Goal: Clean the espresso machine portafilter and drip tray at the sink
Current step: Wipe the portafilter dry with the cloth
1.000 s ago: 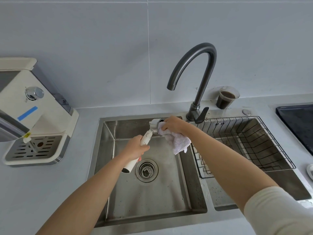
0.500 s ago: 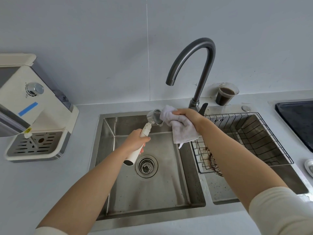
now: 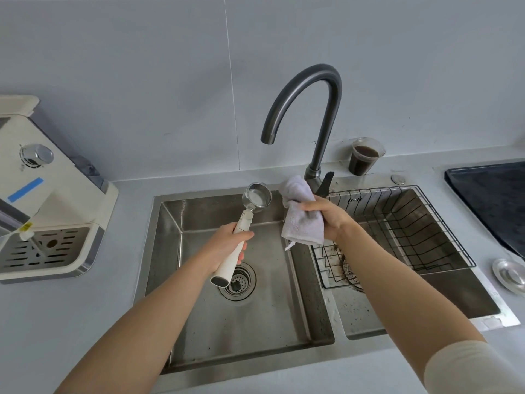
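At nine o'clock on the counter [image 3: 56, 322] stands the machine [image 3: 42, 194], its drip tray [image 3: 45, 248] in place at its foot. Toward the centre my left hand [image 3: 227, 245] grips the portafilter [image 3: 250, 211] by its white handle over the left basin of the sink [image 3: 170, 251], basket tilted up toward twelve o'clock with its open mouth facing me, handle end above the drain [image 3: 238, 280]. At the basket's three o'clock, just beside it but apart, my right hand [image 3: 326, 220] grips a bunched pale cloth [image 3: 301, 220] below the tap [image 3: 318, 109]; a wire rack [image 3: 412, 223] sits in the right basin, and a cup [image 3: 365, 156] of dark liquid stands at one o'clock.
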Action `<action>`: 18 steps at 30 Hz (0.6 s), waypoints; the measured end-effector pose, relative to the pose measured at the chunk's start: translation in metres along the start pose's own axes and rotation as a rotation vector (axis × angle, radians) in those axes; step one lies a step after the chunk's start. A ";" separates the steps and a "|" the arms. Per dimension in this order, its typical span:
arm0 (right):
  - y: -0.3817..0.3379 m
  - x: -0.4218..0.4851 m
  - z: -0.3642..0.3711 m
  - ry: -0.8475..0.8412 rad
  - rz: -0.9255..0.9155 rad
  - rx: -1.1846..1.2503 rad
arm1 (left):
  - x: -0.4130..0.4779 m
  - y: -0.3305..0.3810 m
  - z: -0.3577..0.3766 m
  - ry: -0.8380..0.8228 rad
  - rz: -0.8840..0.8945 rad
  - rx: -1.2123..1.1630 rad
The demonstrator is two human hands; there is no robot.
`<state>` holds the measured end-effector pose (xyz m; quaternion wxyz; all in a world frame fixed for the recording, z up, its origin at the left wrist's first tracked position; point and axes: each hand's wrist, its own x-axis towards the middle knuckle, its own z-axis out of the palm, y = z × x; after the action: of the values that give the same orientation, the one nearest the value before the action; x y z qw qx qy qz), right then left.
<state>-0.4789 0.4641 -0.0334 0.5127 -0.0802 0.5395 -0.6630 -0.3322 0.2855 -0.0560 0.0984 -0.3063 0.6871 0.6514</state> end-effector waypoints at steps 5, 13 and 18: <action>0.001 -0.015 -0.031 0.164 0.008 0.116 | 0.000 -0.003 0.010 -0.014 -0.016 -0.044; 0.024 -0.028 -0.104 0.471 0.040 0.118 | 0.005 -0.007 0.024 -0.028 -0.058 -0.062; 0.046 -0.011 -0.128 0.543 0.164 -0.016 | 0.014 -0.013 0.033 -0.002 -0.093 -0.039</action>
<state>-0.5311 0.5583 -0.1171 0.4006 0.1400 0.6669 -0.6125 -0.3446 0.3131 -0.0782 0.1232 -0.3395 0.6590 0.6598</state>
